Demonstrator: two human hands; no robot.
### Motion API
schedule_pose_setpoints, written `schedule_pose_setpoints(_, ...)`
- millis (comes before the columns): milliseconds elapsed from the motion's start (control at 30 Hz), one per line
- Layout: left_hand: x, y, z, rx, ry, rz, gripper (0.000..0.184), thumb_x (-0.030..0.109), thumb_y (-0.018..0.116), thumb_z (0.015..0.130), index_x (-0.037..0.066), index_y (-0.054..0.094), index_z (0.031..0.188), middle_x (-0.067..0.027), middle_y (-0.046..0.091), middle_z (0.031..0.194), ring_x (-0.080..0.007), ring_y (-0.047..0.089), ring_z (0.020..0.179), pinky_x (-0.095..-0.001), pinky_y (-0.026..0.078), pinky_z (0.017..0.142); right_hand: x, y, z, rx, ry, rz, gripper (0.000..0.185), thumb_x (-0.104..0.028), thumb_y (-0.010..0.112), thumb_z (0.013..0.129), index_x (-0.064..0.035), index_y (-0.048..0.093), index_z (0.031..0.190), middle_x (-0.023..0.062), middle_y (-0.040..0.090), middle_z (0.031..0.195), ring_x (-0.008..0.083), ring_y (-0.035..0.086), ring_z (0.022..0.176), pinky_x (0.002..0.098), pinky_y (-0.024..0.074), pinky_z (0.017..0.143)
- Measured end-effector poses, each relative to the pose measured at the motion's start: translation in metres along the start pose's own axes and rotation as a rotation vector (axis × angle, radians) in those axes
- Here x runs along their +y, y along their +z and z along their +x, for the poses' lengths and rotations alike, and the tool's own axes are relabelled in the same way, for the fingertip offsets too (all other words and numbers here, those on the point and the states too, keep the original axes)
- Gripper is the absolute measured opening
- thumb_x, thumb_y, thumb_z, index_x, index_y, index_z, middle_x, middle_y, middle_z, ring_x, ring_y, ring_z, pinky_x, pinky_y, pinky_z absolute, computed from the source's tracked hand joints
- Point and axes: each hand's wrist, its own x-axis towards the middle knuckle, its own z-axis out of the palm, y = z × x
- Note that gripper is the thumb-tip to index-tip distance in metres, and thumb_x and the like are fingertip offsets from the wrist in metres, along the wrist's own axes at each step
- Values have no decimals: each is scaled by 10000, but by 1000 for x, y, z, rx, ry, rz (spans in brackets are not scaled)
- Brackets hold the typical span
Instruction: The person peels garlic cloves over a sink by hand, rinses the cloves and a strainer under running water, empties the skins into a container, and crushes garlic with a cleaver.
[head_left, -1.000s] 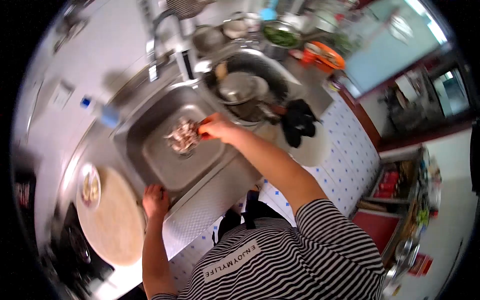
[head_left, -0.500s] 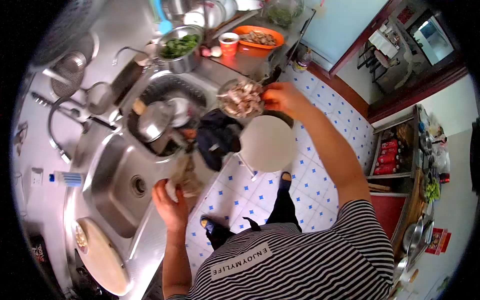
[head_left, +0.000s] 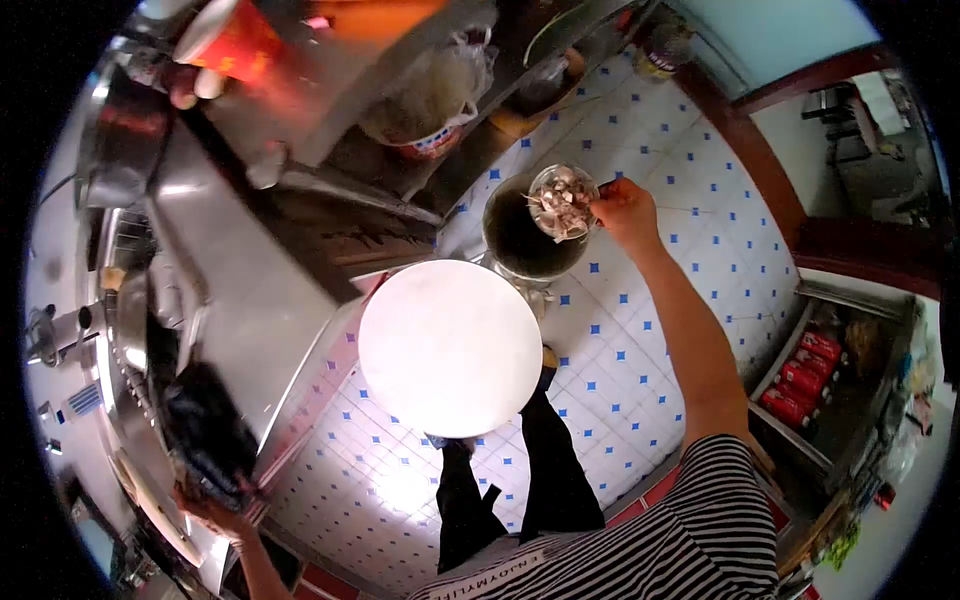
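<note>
My right hand [head_left: 627, 212] grips the rim of a small clear bowl [head_left: 563, 203] full of pale, pinkish-brown chopped pieces. It holds the bowl above the mouth of a bin [head_left: 507, 235] with a dark inside. The bowl is roughly level, and the pieces are still in it. At the lower left, my left hand [head_left: 215, 515] is beside the counter edge, close under a dark, bunched cloth or bag [head_left: 207, 425]. Its fingers look apart, though they are dim and blurred; I see nothing held in them.
A large round white top [head_left: 450, 350] stands between my legs and the bin. The steel counter [head_left: 235, 260] runs along the left, bearing a red cup [head_left: 235, 45]. A bagged tub [head_left: 430, 110] sits below it. Shelves with red cans [head_left: 805, 375] stand on the right.
The view has swung toward the floor and bin. My right hand has carried the bowl from beside the counter to above the bin. My left hand is away from the pale plastic bag.
</note>
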Motion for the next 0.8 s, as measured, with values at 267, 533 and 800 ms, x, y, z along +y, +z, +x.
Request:
schedule_pose_setpoints(267, 6, -10, -10, -24, -37, 28, 677, 486, 418, 878, -9, 316, 1329, -201, 400, 1276, -353, 412, 1176, -467, 322, 998, 232, 136, 34, -226, -581, -1131, 252, -130, 574, 781, -90, 577, 1029, 112, 582, 977, 307, 591, 856, 422, 509, 659)
schedule_pose_setpoints(533, 10, -17, -18, -42, -87, 36, 729, 539, 403, 860, 0, 302, 1339, -196, 383, 1299, -347, 393, 1197, -462, 302, 1013, 161, 105, 60, 65, -414, -790, 320, -132, 588, 768, -44, 575, 1075, 119, 591, 952, 292, 589, 906, 483, 510, 702)
schedule_pose_setpoints(800, 2, -35, -31, -56, -113, 65, 781, 592, 388, 841, 8, 289, 1350, -191, 366, 1322, -342, 374, 1218, -458, 281, 1028, 203, 129, 47, -62, -528, -889, 158, -120, 584, 719, -78, 629, 865, 109, 588, 800, 296, 577, 747, 420, 475, 634)
